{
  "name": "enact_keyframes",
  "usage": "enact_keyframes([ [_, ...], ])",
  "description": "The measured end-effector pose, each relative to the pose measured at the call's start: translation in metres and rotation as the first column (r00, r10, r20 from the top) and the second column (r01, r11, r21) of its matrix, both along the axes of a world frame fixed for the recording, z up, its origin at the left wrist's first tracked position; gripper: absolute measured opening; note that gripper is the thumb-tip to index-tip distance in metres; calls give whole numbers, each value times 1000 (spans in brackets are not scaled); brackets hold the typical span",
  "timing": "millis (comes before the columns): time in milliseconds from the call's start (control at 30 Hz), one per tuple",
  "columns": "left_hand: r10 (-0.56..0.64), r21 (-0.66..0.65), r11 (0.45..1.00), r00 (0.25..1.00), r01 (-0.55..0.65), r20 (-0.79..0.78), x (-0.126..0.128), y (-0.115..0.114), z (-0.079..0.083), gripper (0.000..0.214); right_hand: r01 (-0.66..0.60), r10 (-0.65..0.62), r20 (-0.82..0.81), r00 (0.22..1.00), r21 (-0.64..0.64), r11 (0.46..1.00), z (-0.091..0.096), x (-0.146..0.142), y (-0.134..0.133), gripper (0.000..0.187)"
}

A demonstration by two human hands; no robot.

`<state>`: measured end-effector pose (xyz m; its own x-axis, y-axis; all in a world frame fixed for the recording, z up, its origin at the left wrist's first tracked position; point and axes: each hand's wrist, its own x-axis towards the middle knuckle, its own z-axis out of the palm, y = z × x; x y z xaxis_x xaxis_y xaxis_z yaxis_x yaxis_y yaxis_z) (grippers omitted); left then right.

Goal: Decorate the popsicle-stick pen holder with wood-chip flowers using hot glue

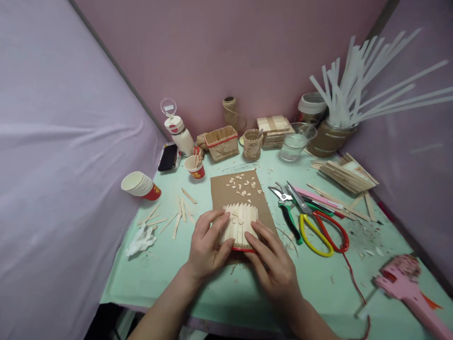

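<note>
Between my two hands is a wooden craft-stick piece (241, 231), with pale sticks side by side, a jagged far edge and a red strip along its near edge. Small petal-shaped wood chips lie on its face. My left hand (209, 238) is closed on its left side, thumb near the lower corner. On the right side, my right hand (272, 259) grips it with bent fingers. The piece rests on or just over a brown cardboard sheet (217, 189), where several more wood chips (244, 192) are scattered. The underside of the piece is hidden.
Pruning shears (288, 215) and red-and-yellow-handled scissors (318, 233) lie right of the cardboard. A pink glue gun (406, 288) is at the near right. Stacked paper cups (141, 185) lie left; a stick-trimmed box (222, 145) and a water bowl (294, 144) stand behind.
</note>
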<state>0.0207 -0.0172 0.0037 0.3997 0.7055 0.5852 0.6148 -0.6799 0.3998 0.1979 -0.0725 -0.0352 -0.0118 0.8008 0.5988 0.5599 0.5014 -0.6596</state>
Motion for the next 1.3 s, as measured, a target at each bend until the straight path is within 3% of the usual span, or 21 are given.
enact_keyframes([
  [500, -56, -88, 995, 998, 54, -24, 2, -2, 0, 44, -9, 9, 0, 1000, -21, 1000, 0, 0, -1, 45],
  [600, -34, -161, 986, 999, 39, 31, 1, -3, -3, 55, -3, 3, -2, 1000, -20, 1000, 0, 0, -1, 46],
  [800, -26, -456, 885, 988, 93, 152, -2, -2, -15, 116, 10, -10, -18, 1000, -29, 1000, -1, 1, -3, 47],
  [1033, -72, -606, 761, 958, 232, 277, -6, 6, -19, 118, 5, -8, -36, 999, -97, 995, -3, 0, -8, 46],
  [1100, -104, -588, 766, 953, 259, 285, -8, 8, -16, 121, 0, -3, -33, 999, -104, 995, -2, 0, -10, 48],
  [1300, -276, -411, 853, 946, 322, 169, -17, 15, -6, 114, -9, 1, -46, 999, -174, 985, 1, -1, -14, 53],
])
